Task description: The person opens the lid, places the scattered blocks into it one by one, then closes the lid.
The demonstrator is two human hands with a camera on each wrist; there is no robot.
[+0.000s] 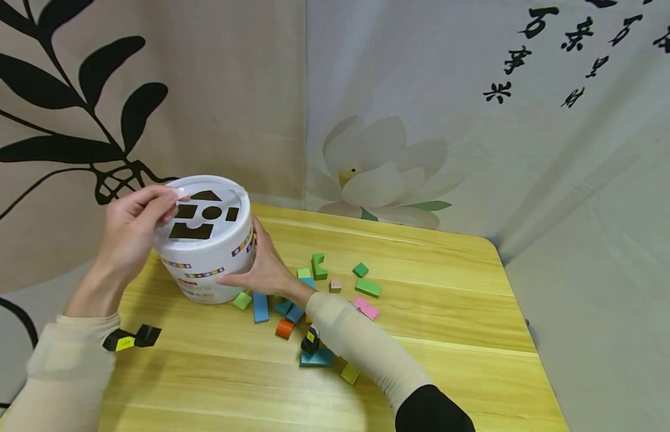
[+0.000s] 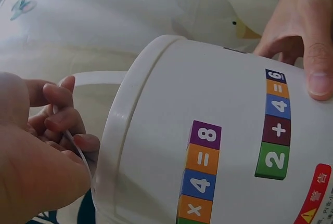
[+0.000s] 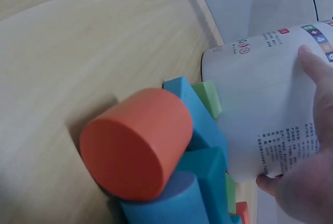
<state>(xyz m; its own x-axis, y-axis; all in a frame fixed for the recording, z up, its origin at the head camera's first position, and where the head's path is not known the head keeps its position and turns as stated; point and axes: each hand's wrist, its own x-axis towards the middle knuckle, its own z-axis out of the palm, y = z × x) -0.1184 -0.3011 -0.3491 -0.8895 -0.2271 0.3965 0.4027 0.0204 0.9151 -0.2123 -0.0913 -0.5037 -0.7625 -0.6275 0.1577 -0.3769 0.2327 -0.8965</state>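
A white bucket (image 1: 208, 261) stands at the far left of the bench (image 1: 448, 288), its smooth round wall printed with rows of coloured squares that spell sums, one reading 2 + 4 = 6, and with a red label lower down. The lid (image 1: 221, 227) is on and faces up, pierced by dark openings: a circle, a small rectangle, a pointed shape, a notched one and a four-sided one partly behind the hand. The bucket's long axis runs up from the bench, roughly upright; what lies inside cannot be seen. On its left, the left hand (image 1: 137, 219) pinches a thin white strip (image 2: 99, 77) at the lid's edge between curled fingers. On its right, the right hand (image 1: 267, 267) grips the wall, thumb on the near side and fingers wrapped behind. A light green block (image 1: 242, 300) lies just beside the bucket's base, with a blue block (image 1: 261, 308) to its right. Farther right from the bucket are an orange block (image 1: 284, 329), a green notched block (image 1: 319, 267) and a pink block (image 1: 365, 308). Behind the bucket hangs a pale curtain (image 1: 238, 90) with a dark plant print.
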